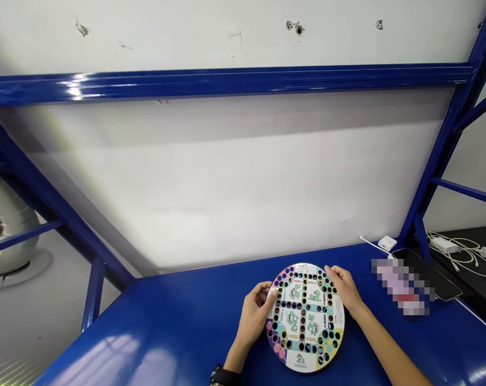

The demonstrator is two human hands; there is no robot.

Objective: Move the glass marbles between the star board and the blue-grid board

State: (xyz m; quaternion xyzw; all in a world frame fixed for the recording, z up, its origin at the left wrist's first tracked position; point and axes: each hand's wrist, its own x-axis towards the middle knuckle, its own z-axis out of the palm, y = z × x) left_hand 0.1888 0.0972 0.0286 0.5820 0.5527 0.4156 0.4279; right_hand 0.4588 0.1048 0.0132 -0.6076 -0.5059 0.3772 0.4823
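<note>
A round game board with coloured rings of holes and green cartoon figures lies flat on the blue table. My left hand grips its left edge, fingers curled round the rim. My right hand rests on the upper right edge, its fingers bent over the rim. A dark watch sits on my left wrist.
A phone lies right of the board, partly blurred out. A white charger with a cable sits at the table's back right corner. More white adapters and cables lie on a black surface further right. Blue rack beams frame a white wall.
</note>
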